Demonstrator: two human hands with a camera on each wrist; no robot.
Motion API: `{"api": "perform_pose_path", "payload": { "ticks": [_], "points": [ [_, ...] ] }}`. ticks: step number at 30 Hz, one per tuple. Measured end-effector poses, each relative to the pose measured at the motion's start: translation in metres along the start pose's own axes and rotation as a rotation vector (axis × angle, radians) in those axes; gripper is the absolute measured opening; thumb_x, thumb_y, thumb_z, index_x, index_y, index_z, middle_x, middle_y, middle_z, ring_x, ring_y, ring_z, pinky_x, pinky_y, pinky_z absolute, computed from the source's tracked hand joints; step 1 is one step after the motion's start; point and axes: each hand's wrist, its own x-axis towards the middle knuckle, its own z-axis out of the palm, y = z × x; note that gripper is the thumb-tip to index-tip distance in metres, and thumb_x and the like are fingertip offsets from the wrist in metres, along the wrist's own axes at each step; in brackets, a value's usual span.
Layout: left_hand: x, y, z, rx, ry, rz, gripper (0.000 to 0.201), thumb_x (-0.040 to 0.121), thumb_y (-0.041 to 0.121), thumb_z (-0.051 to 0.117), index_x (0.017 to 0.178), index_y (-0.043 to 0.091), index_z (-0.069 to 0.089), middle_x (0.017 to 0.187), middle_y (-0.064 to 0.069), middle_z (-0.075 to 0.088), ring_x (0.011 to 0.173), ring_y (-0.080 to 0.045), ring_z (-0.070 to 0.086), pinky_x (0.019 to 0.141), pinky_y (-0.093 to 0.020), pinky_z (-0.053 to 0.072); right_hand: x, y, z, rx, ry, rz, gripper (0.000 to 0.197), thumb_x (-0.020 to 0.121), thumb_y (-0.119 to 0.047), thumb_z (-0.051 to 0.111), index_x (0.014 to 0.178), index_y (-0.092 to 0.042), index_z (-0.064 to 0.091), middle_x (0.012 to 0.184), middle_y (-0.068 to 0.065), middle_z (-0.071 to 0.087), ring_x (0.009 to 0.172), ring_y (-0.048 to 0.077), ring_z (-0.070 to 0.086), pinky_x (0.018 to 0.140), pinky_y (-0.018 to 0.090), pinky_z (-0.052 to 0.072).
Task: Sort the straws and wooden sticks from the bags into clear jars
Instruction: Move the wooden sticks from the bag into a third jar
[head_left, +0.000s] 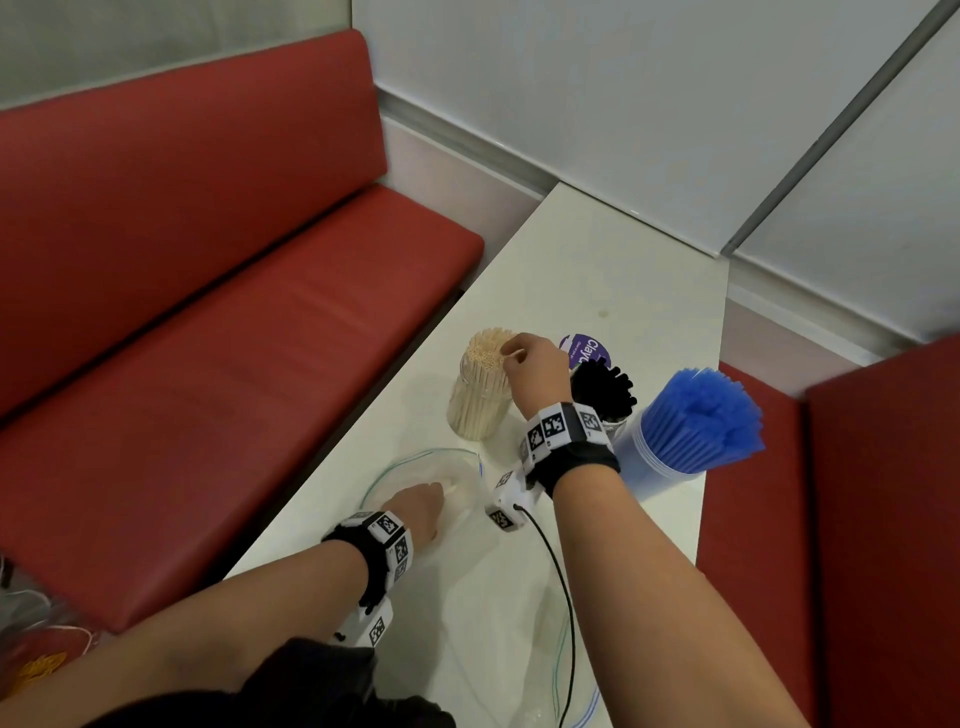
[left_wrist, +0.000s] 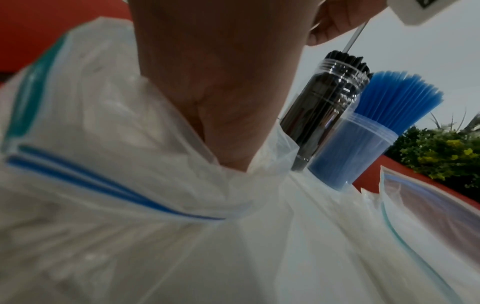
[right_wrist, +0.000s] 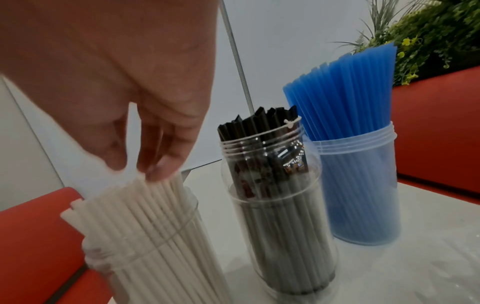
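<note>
Three clear jars stand on the white table (head_left: 597, 270): one of white straws (head_left: 480, 384) (right_wrist: 145, 222), one of black straws (head_left: 605, 395) (right_wrist: 275, 185) (left_wrist: 327, 111), and one of blue straws (head_left: 685, 426) (right_wrist: 355, 164) (left_wrist: 363, 144). My right hand (head_left: 519, 353) (right_wrist: 137, 168) is over the white jar, with thumb and fingertips pinching the top of a white straw. My left hand (head_left: 421, 506) (left_wrist: 221, 82) reaches into a clear zip bag (head_left: 415, 462) (left_wrist: 103, 144). Its fingers curl on a white straw end (head_left: 450, 488); in the left wrist view the bag hides them.
A purple lid (head_left: 587, 348) lies behind the black jar. A second zip bag (head_left: 545, 649) (left_wrist: 428, 205) lies near me, under a black cable (head_left: 561, 571). Red benches (head_left: 208, 312) flank the table, and green plants (right_wrist: 428, 30) stand behind the right bench.
</note>
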Motion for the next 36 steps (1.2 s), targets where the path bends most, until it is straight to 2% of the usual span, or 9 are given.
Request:
{"api": "perform_pose_path", "payload": {
  "ticks": [4,6,10,14,17,20,25,31,36],
  "points": [
    [-0.001,0.0,-0.015,0.06,-0.023,-0.002,0.038,0.091,0.02,0.062,0.124,0.002,0.061,0.124,-0.015,0.063,0.114,-0.031,0.062,0.095,-0.034,0.048,-0.011,-0.004,0.013,-0.128,0.203,-0.294,0.043,0.103,-0.015,0.042,0.145,-0.013,0.049,0.144,0.013,0.049,0.134,0.029,0.044,0.105,0.042,0.042],
    [-0.003,-0.001,-0.018,0.049,-0.011,-0.004,0.034,0.093,0.023,0.06,0.119,0.002,0.064,0.119,-0.016,0.065,0.11,-0.031,0.064,0.091,-0.034,0.049,-0.022,0.002,0.03,-0.373,0.059,-0.425,0.054,0.106,-0.018,0.037,0.158,-0.008,0.025,0.165,0.015,0.022,0.153,0.032,0.016,0.123,0.045,0.02],
    [-0.004,-0.006,-0.017,-0.049,0.033,-0.007,0.03,0.096,0.024,0.054,0.114,0.001,0.063,0.116,-0.016,0.065,0.106,-0.032,0.063,0.087,-0.033,0.047,-0.038,0.026,0.049,-0.563,-0.164,-0.258,0.069,0.105,-0.015,0.033,0.16,-0.009,-0.007,0.169,0.011,-0.01,0.156,0.03,-0.01,0.126,0.047,-0.001],
    [-0.004,-0.006,-0.02,-0.067,0.042,-0.015,0.03,0.099,0.021,0.049,0.116,0.0,0.062,0.118,-0.016,0.065,0.108,-0.032,0.062,0.088,-0.033,0.047,-0.053,0.023,0.046,-0.255,0.081,-0.406,0.056,0.096,-0.005,0.044,0.152,-0.009,0.04,0.155,0.019,0.039,0.146,0.036,0.031,0.122,0.046,0.024],
    [-0.008,-0.003,-0.022,-0.066,0.07,-0.008,0.031,0.097,0.023,0.053,0.12,0.003,0.06,0.12,-0.015,0.064,0.111,-0.029,0.061,0.09,-0.032,0.046,-0.079,0.022,0.055,-0.088,-0.278,-0.385,0.031,0.093,-0.004,0.047,0.112,-0.01,0.071,0.114,0.01,0.07,0.106,0.026,0.062,0.095,0.039,0.05],
    [-0.013,-0.001,-0.023,-0.16,0.092,-0.008,0.027,0.095,0.021,0.052,0.112,0.004,0.063,0.112,-0.013,0.067,0.104,-0.028,0.064,0.084,-0.033,0.047,-0.102,0.037,0.059,-0.119,-0.48,-0.243,0.027,0.089,-0.004,0.045,0.093,-0.009,0.071,0.1,0.01,0.073,0.092,0.027,0.064,0.085,0.041,0.053],
    [-0.022,-0.001,-0.022,-0.361,0.012,0.078,0.023,0.096,0.034,0.056,0.09,0.011,0.057,0.086,-0.004,0.063,0.089,-0.027,0.064,0.074,-0.031,0.042,-0.122,0.074,0.054,-0.294,-0.514,-0.083,0.031,0.1,-0.015,0.041,0.115,-0.011,0.068,0.116,0.015,0.069,0.107,0.033,0.063,0.092,0.04,0.052],
    [-0.03,0.01,-0.027,-0.253,-0.071,0.018,0.049,0.093,0.028,0.063,0.136,0.009,0.049,0.133,-0.009,0.058,0.122,-0.024,0.054,0.091,-0.027,0.04,-0.124,0.086,0.051,-0.373,-0.436,0.158,0.031,0.099,-0.014,0.044,0.109,0.001,0.069,0.113,0.021,0.069,0.102,0.036,0.067,0.085,0.036,0.055],
    [-0.037,0.022,-0.028,-0.167,-0.053,0.04,0.047,0.1,0.025,0.053,0.141,0.004,0.043,0.143,-0.011,0.049,0.13,-0.026,0.048,0.103,-0.031,0.036,-0.122,0.086,0.046,-0.394,-0.37,0.29,0.02,0.096,-0.004,0.051,0.11,0.0,0.065,0.117,0.019,0.067,0.106,0.035,0.068,0.084,0.035,0.054]
  ]
}}
